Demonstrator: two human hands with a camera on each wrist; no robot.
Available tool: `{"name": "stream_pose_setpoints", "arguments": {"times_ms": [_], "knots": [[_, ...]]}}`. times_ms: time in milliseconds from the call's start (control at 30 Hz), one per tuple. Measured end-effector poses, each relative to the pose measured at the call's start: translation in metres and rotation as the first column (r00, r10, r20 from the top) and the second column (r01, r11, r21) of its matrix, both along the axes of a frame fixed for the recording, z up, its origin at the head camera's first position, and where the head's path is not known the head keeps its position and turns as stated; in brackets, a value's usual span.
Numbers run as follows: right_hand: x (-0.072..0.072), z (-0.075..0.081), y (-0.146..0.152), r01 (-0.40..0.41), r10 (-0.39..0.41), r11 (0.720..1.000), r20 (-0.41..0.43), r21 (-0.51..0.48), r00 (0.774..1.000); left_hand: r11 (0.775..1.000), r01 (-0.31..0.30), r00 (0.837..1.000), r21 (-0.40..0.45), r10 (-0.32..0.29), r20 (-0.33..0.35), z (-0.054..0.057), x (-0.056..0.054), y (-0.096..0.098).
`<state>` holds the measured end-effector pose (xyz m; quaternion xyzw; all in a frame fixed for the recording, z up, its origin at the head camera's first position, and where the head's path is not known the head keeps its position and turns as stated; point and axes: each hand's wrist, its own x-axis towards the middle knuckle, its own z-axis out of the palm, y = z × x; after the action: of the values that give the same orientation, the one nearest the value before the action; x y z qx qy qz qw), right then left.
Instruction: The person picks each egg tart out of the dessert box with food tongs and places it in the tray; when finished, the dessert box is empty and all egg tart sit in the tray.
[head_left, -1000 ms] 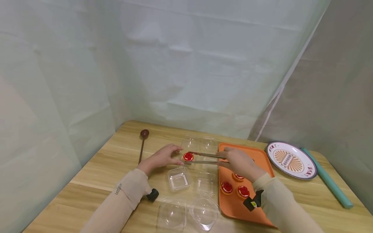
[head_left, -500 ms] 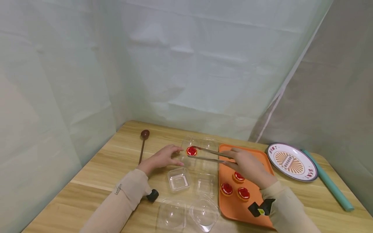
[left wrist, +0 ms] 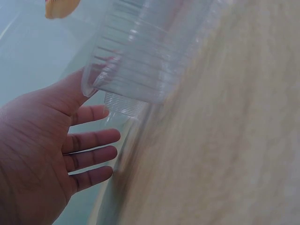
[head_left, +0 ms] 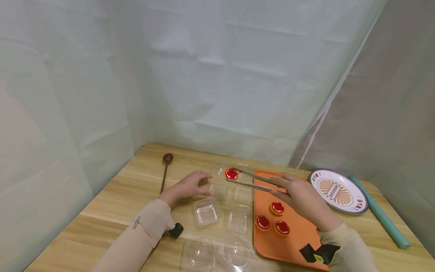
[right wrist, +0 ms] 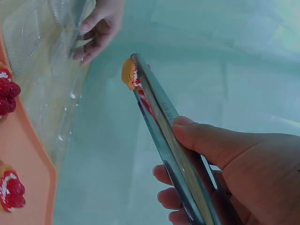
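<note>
My right hand (head_left: 300, 194) grips a pair of metal tongs (right wrist: 164, 119). Between the tong tips is a small tart (head_left: 231, 174) with a red fruit topping and white cream, held up over the clear plastic boxes at the back. My left hand (head_left: 188, 185) has its thumb and fingers spread beside a clear plastic box (head_left: 208, 216). In the left wrist view, the clear box wall (left wrist: 136, 70) covers the thumb tip, while the other fingers (left wrist: 93, 138) are stretched out. Three similar tarts (head_left: 277, 207) lie on the orange tray (head_left: 265, 245).
More clear boxes and lids (head_left: 200, 253) cover the table's middle, left of the tray. A brown ladle-like spoon (head_left: 167, 159) lies at the far left. To the right are a patterned plate (head_left: 340, 190) and a teal roll (head_left: 384, 217). Pale cloth hangs behind.
My right hand has moved to the right, and the tart in the tongs has shifted right and farther back, up in the view. My left hand stays almost where it was.
</note>
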<state>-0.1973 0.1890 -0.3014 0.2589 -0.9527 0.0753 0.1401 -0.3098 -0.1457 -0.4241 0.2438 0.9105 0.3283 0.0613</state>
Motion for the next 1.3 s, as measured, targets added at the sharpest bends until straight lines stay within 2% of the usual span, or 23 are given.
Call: {"name": "stream_pose_setpoints", "arguments": {"times_ms": [200,533,733,933,1300], "knots": [[0.011,0.007,0.011,0.048,-0.048,0.999,-0.007,-0.005,0.999,1.000,0.007,1.000,-0.003,-0.008,-0.017,0.000,-0.001,-0.001],[0.020,0.003,0.034,0.103,-0.103,0.995,-0.022,-0.004,0.994,1.000,0.013,0.999,-0.006,-0.013,-0.032,0.001,-0.001,-0.002],[0.025,-0.005,0.047,0.122,-0.123,0.992,-0.032,-0.038,0.992,1.000,0.006,1.000,0.002,-0.006,-0.028,0.002,-0.001,-0.001],[0.028,-0.018,0.062,0.129,-0.132,0.990,-0.049,-0.062,0.990,1.000,0.010,1.000,-0.005,-0.010,-0.028,0.002,-0.002,-0.001],[0.026,-0.033,0.080,0.161,-0.161,0.987,-0.013,-0.008,0.987,1.000,0.016,0.999,0.001,-0.016,-0.030,0.004,-0.002,0.000]]}}
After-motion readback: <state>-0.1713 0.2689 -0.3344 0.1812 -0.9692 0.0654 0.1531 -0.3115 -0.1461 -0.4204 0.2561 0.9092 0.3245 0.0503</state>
